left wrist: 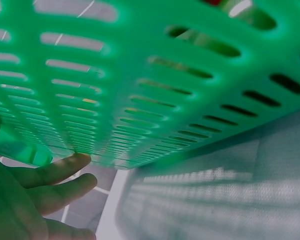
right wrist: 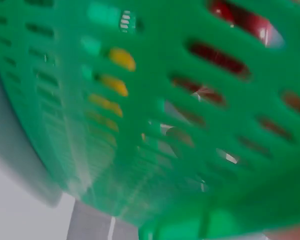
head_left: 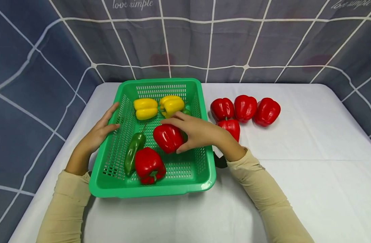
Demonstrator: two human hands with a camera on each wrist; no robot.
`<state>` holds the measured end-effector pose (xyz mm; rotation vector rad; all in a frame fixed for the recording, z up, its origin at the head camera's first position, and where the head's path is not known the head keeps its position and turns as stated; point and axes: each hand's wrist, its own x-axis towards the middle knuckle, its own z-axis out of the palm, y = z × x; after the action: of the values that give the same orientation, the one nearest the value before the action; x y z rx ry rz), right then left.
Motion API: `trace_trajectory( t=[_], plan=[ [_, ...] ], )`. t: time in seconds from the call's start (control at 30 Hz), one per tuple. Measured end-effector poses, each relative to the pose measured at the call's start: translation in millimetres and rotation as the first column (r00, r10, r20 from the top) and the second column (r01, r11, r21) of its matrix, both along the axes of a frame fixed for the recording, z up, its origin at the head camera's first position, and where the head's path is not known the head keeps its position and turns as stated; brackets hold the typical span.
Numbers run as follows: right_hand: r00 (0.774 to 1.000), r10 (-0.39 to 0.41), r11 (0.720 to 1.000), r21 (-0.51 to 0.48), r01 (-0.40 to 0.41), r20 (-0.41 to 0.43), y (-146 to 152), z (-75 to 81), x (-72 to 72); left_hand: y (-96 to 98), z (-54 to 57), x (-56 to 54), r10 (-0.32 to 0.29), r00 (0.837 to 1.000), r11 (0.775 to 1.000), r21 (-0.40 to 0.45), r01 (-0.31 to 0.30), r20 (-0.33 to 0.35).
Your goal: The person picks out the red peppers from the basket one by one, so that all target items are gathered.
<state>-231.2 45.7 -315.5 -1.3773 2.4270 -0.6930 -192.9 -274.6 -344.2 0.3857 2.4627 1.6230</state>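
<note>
Inside a green plastic basket (head_left: 155,193), my right hand (head_left: 192,130) grips a red bell pepper (head_left: 168,138), thumb at its near side and fingers over its top. My left hand (head_left: 97,133) rests at the basket's left rim, its fingers fairly straight; in the left wrist view the fingers (left wrist: 65,192) lie outside the slotted wall. Another red bell pepper (head_left: 149,165) lies at the front of the basket beside a long green chili pepper (head_left: 134,152). Farther back lie two yellow bell peppers, one left (head_left: 146,108) and one right (head_left: 172,105). Green produce (head_left: 186,111) shows partly behind my right hand.
Right of the basket, several red bell peppers (head_left: 245,108) lie on the white-covered table (head_left: 310,135), one partly behind my right forearm. A small dark object (head_left: 219,161) shows beneath that forearm. Grey checked fabric (head_left: 185,44) hangs along the back and sides.
</note>
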Motion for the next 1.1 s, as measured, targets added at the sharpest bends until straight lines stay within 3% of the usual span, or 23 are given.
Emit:
trace_trajectory(
  t=[0.33,1.1],
  plan=[
    [0.996,-0.088,0.988,-0.13,0.087,-0.002,31.5,10.2,-2.2,-2.0,-0.9,1.4,-0.001,1.0,1.0,0.03,0.001,-0.003],
    [0.979,-0.203,0.96,-0.202,0.196,-0.013,75.4,20.7,4.6,-0.8,-2.8,-0.4,-0.008,1.0,1.0,0.021,0.009,-0.016]
  ],
)
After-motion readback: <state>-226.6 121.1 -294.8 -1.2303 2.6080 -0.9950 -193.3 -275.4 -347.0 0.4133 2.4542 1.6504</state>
